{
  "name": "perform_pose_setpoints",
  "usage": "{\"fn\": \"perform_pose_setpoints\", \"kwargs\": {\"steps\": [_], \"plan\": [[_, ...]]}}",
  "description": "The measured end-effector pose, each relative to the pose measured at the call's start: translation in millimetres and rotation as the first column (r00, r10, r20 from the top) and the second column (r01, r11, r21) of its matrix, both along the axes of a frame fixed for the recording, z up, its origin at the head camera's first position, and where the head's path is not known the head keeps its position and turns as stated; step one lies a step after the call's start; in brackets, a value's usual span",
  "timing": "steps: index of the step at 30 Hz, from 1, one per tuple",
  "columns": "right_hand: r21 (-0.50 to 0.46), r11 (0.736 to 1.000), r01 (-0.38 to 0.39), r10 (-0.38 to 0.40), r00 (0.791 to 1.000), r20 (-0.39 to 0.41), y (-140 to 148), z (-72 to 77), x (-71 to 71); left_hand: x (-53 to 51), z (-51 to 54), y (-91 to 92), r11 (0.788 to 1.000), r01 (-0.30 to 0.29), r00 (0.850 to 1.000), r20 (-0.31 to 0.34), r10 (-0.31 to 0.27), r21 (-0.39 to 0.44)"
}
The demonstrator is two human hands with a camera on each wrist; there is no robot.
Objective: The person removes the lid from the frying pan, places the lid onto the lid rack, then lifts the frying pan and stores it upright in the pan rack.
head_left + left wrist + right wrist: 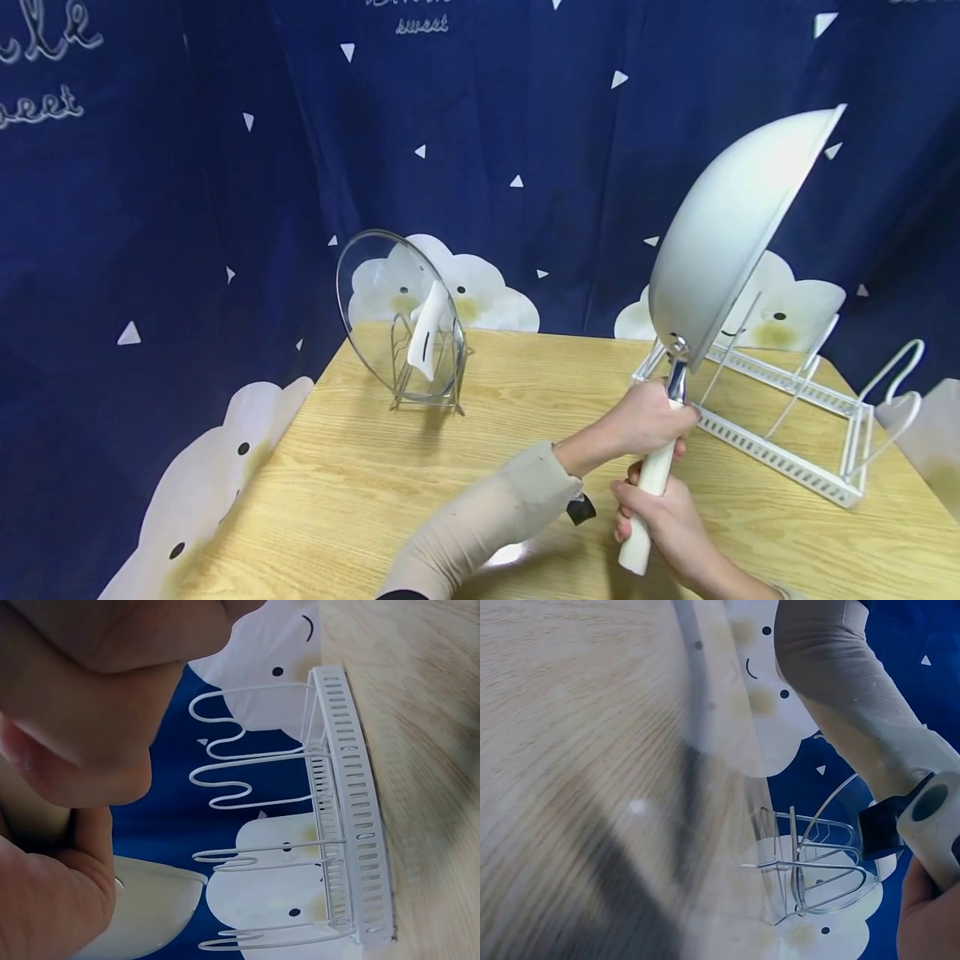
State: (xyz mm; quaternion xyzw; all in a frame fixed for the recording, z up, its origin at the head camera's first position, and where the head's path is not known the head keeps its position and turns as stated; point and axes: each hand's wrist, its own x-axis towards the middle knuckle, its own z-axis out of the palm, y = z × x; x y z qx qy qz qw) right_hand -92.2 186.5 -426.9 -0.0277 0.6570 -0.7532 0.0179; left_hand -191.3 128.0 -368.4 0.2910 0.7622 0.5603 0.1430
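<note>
Both hands hold a white wok [731,217] up off the table, its bowl tipped on edge and its rim facing right. My left hand [652,419] grips the white handle [657,472] just below the metal neck. Lower down, my right hand [671,512] wraps the same handle close to its end. Behind and right of the bowl stands a white dish rack [780,454] with upright wire dividers. In the left wrist view the wok [150,907] shows partly behind the left hand [82,750], beside the divider tips; contact cannot be told.
At the table's left back, a glass lid [375,333] with a white handle leans upright in a small wire stand [427,400]. A dark blue curtain [480,100] with clouds and triangles hangs behind the wooden table [390,475]. A black device [581,508] sits at the left wrist.
</note>
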Motion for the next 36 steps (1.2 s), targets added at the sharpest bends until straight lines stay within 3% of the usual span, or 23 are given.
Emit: {"fn": "perform_pose_setpoints", "kwargs": {"steps": [8,11,12,16,18,19,23,30,36], "plan": [[-0.020,1.000,-0.004,0.003,1.000,-0.029,2.0,-6.1,0.7,-1.2,-8.1,4.7,1.000,-0.014,0.998,0.057,0.013,0.016],[-0.036,0.999,-0.010,0.008,0.999,-0.049,3.7,-13.7,-0.6,-1.1,-11.0,6.8,0.999,-0.034,0.996,0.081,0.033,0.009],[-0.072,0.996,-0.048,0.040,0.994,-0.102,9.4,-30.7,-7.1,-1.0,-11.9,7.9,0.999,-0.038,0.996,0.086,0.038,0.004],[-0.090,0.994,-0.060,0.048,0.990,-0.129,11.7,-37.0,-8.1,-0.7,-14.7,11.2,0.999,-0.047,0.995,0.090,0.048,-0.023],[-0.098,0.993,-0.071,0.057,0.989,-0.136,12.0,-37.4,-8.3,-0.8,-15.8,12.3,0.999,-0.045,0.995,0.092,0.048,-0.030],[-0.068,0.997,-0.033,0.027,0.996,-0.090,7.0,-22.3,-2.1,-1.1,-16.3,12.8,0.999,-0.044,0.995,0.091,0.047,-0.031],[-0.066,0.997,-0.030,0.025,0.997,-0.068,6.1,-18.3,-1.9,-2.5,-18.7,15.2,0.998,-0.060,0.994,0.090,0.063,-0.034],[-0.099,0.995,-0.027,0.025,0.999,-0.021,8.1,-17.3,-1.6,-3.9,-24.3,20.2,0.996,-0.087,0.985,0.152,0.087,-0.007],[-0.081,0.997,-0.006,0.007,1.000,0.015,8.5,-15.7,-2.6,-7.2,-27.2,24.0,0.994,-0.106,0.982,0.154,0.109,-0.026]]}}
